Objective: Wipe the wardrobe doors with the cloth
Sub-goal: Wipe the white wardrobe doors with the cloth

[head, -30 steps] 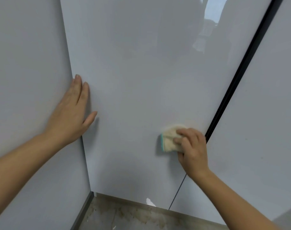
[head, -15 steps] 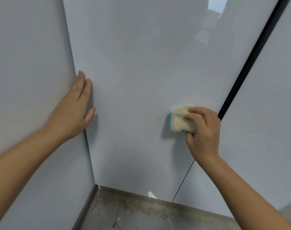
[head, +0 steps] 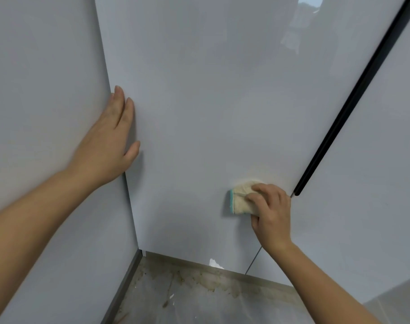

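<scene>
Fingers of the right hand curl over a folded cloth and press it flat to the middle wardrobe door, low on the panel and close to its right edge. The left hand lies open, fingers straight, braced at the seam where the left panel meets that door.

The cloth is a beige pad with a teal edge. Its long axis runs roughly up and down the door, and the teal edge faces left, towards the bracing hand; the rest is hidden under the fingers.

Wiping looks to be mid-way on this door. The gloss shows no streaks or damp marks, so I cannot tell which parts are done. Just past the cloth, a black strip separates the right door, which probably remains, as do the upper reaches.
</scene>
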The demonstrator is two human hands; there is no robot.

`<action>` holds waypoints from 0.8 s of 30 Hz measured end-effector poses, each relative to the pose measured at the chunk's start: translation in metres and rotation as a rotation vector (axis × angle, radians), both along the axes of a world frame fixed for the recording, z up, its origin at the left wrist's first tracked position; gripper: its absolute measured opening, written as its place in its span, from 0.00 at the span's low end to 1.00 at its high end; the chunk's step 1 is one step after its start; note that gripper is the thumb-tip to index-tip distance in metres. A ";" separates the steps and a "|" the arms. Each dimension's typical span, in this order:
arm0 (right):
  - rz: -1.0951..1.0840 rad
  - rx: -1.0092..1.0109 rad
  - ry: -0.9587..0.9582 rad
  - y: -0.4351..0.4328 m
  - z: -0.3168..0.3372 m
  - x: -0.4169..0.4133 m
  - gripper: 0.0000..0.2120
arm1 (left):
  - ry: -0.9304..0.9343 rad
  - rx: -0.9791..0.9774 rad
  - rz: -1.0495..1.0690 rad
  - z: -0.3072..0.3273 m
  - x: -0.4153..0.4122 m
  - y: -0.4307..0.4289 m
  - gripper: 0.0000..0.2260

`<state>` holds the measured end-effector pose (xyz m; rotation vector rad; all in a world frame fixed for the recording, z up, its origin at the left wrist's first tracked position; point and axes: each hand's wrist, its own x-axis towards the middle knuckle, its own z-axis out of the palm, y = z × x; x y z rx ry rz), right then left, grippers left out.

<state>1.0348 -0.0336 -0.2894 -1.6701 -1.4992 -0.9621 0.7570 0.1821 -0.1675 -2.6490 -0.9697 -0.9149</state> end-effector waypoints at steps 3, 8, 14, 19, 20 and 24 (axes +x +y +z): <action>-0.021 -0.075 -0.070 -0.001 -0.014 -0.001 0.16 | -0.004 -0.016 -0.007 0.001 0.000 -0.001 0.35; 0.019 -0.134 -0.161 0.001 0.007 -0.004 0.26 | -0.009 -0.037 -0.021 0.002 -0.002 -0.001 0.35; 0.054 0.150 -0.100 0.028 0.117 -0.019 0.19 | -0.017 -0.046 -0.036 0.002 -0.003 0.000 0.34; 0.039 0.146 -0.096 0.044 0.098 -0.028 0.16 | -0.025 -0.038 -0.041 0.001 -0.003 0.001 0.33; 0.072 0.093 -0.143 0.045 0.077 -0.029 0.14 | -0.025 -0.035 -0.042 0.001 -0.003 0.002 0.33; 0.161 -0.249 -0.465 0.044 -0.001 -0.032 0.18 | -0.016 -0.027 -0.041 -0.001 -0.004 0.003 0.33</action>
